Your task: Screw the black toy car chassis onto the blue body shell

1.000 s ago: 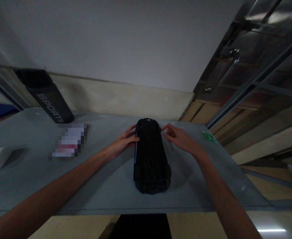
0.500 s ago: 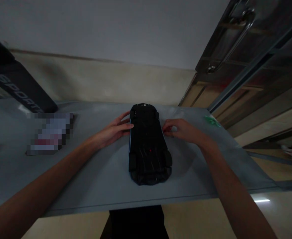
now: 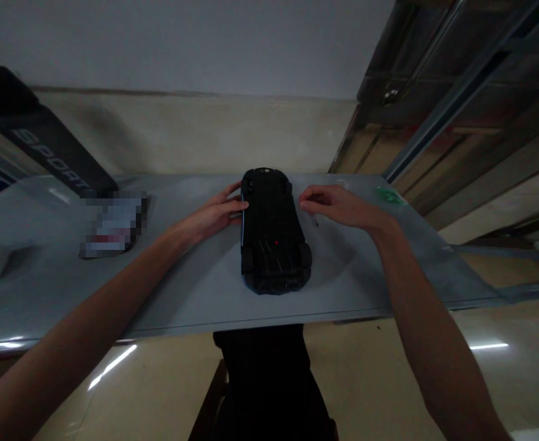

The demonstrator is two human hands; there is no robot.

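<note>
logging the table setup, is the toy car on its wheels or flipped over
Flipped over: the toy car lies with its black underside facing up, wheels showing at the corners.

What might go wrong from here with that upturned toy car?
The toy car lies underside up, with the left hand at its left side; a push from the right might rock or turn it.

A thin piece shows just below the right hand; I can't tell whether it is held, so it could slip away.

The car's near end points toward the front of the table; a strong pull might drag it over the edge.
</note>
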